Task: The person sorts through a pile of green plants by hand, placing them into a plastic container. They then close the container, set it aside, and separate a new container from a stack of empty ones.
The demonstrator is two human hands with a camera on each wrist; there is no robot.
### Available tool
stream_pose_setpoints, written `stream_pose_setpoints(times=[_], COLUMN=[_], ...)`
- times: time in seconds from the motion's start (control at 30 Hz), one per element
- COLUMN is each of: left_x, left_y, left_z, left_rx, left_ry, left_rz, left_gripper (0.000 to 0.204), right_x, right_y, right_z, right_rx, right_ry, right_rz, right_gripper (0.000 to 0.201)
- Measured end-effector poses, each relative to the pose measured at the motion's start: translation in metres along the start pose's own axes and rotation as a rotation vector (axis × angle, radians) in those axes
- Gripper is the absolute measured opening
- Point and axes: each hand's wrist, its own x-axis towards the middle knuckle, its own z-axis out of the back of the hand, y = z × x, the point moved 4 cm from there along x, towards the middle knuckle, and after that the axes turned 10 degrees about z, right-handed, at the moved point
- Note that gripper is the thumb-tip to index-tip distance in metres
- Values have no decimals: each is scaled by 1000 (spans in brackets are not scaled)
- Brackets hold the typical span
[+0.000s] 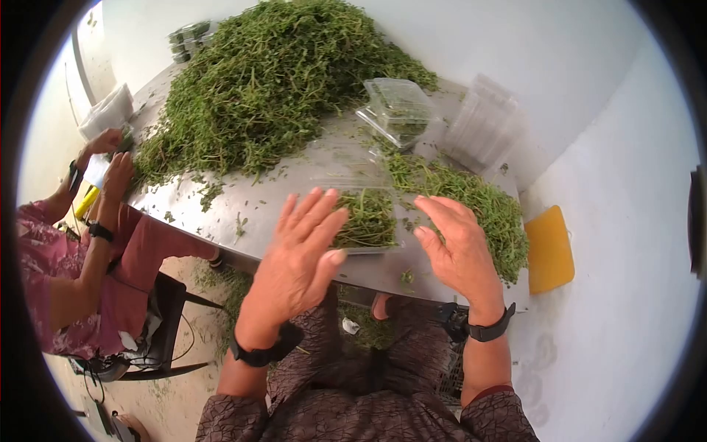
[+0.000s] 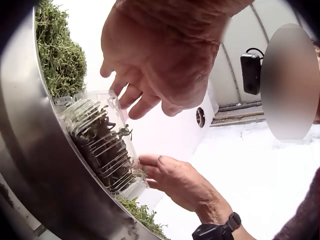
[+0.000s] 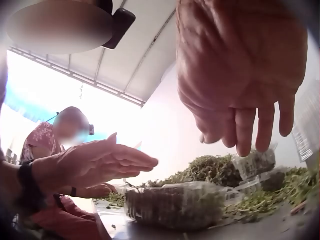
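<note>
An open clear plastic clamshell box [image 1: 366, 249] stands near the table's front edge, its base filled with green leafy stems [image 1: 368, 217] and its see-through lid tipped back. My left hand [image 1: 298, 254] hovers at the box's left side, fingers straight and spread. On the other side my right hand [image 1: 458, 247] is raised with its fingers extended, apart from the box. Neither hand holds anything. In the left wrist view the ribbed box wall [image 2: 102, 150] shows stems packed inside, some poking over the rim. The right wrist view shows the filled box [image 3: 172, 205] below both hands.
A large heap of greens [image 1: 258, 88] covers the table's back left. Closed filled boxes [image 1: 398, 110] and a stack of empty clamshells [image 1: 482, 121] stand behind. More greens [image 1: 486, 214] lie at right, beside a yellow chair back [image 1: 550, 250]. Another person [image 1: 81, 272] sits at left.
</note>
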Motion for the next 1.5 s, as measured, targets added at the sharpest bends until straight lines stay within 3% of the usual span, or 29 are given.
stream_pose_setpoints(times=[0.27, 0.5, 0.6, 0.7, 0.77, 0.9, 1.1, 1.17, 1.3, 1.4, 1.47, 1.5], left_x=[-42, -57, -55, -58, -58, -58, -61, -58, -57, -57, -52, -49], left_y=[7, -15, -31, -32, -33, -37, -33, -30, -26, -27, -29, -29], left_z=[6, -4, -13, -26, -31, -36, -47, -49, -54, -54, -56, -56], left_rx=[-111, -253, -308, -362, -373, -388, -454, -490, -525, -563, -689, -689], left_ry=[-202, -298, -163, -98, -80, -2, 78, 111, 115, 132, 231, 231], left_rz=[22, 52, -74, -70, -69, -77, -57, 43, 93, 105, 281, 280], left_gripper=[28, 12, 11, 20, 21, 21, 19, 12, 9, 7, 9, 9], right_x=[-30, -45, -42, -38, -35, -32, -23, -25, -32, -35, -34, -33], right_y=[-40, -65, -74, -85, -91, -98, -90, -92, -92, -87, -79, -75], right_z=[56, 41, 32, 25, 15, 6, 34, 42, 39, 35, 36, 38], right_rx=[-241, -239, -287, -359, -414, -481, -319, -68, -82, 151, 388, 388], right_ry=[90, 167, 172, 157, 326, 245, 60, -60, 52, 2, -60, -61], right_rz=[-304, -258, -243, -174, -224, -88, -202, -403, -430, -489, -615, -616], right_gripper=[37, 33, 31, 23, 13, 17, 10, 5, 8, 8, 9, 9])
